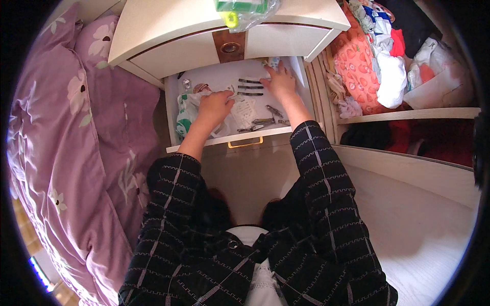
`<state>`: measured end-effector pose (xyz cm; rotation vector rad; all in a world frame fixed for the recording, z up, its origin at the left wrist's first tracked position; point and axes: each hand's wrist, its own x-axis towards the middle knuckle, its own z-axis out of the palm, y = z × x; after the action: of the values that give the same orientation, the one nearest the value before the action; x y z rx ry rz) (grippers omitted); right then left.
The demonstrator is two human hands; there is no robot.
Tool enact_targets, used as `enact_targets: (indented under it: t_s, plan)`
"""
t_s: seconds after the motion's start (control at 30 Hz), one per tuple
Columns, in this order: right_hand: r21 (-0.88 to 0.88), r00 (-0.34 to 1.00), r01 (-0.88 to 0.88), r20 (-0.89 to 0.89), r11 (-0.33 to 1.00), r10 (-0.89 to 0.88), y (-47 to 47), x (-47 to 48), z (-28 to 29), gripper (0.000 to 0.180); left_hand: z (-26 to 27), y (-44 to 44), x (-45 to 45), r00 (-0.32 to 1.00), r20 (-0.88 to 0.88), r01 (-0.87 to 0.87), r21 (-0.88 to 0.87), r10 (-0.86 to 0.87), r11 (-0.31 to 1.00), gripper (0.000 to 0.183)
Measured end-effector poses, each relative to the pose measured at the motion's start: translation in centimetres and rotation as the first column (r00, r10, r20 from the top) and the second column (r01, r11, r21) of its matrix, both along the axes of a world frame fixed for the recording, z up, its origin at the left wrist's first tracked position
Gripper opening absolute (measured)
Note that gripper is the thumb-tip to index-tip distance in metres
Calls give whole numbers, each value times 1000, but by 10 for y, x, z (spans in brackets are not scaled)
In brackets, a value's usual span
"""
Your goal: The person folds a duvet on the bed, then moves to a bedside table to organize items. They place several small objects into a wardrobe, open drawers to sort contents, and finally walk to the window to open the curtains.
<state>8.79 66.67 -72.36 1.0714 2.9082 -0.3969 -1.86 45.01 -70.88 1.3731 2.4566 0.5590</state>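
Note:
A white drawer (220,76) stands pulled out before me. Inside it, my left hand (215,109) rests at a white-and-green plastic bag (183,124); whether its fingers grip the plastic is hidden. My right hand (282,82) has its fingers spread at the drawer's back right, by a small blue-and-white packet (274,62), with no grip on anything showing. Between the hands, three dark narrow clips (250,87) lie in parallel. A printed white sheet (244,110) lies below them. Several metal nail clippers (264,121) are gathered near the front panel.
The white cabinet top (168,23) overhangs the drawer's back, with a clear plastic bag (254,17) on it. A gold handle (245,143) juts from the drawer front. A bed with purple floral bedding (76,153) stands at left; shelves of folded clothes (360,72) are at right.

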Motion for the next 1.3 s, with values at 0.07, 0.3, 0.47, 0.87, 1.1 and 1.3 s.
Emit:
enact_targets:
  t_s: [0.07, 0.3, 0.47, 0.87, 1.1, 1.3]
  plan:
    - [16, 991, -101, 89, 995, 99, -10, 6, 4, 52, -2, -1, -2, 1000, -9, -8, -4, 8, 1000, 30]
    - [-152, 954, -294, 14, 944, 299, -40, 42, 17, 21, -10, 3, -9, 997, 39, -68, 0, 67, 998, 26]
    - [-318, 960, -277, -46, 907, 277, -37, 49, 26, 15, -8, 5, -9, 996, -45, -79, 5, 79, 997, 23]
    - [-515, 993, -106, -105, 850, 60, -28, 61, 29, 49, -3, 8, -9, 986, -146, -64, 108, 80, 992, 22]
    - [-501, 979, -68, -199, 863, -38, -7, 68, 18, 43, 1, 8, -15, 994, -81, -76, 45, 79, 996, 26]
    - [-139, 931, -113, -361, 984, 56, -11, 65, 13, 40, -20, 19, -19, 944, -283, -124, 180, 172, 976, 33]
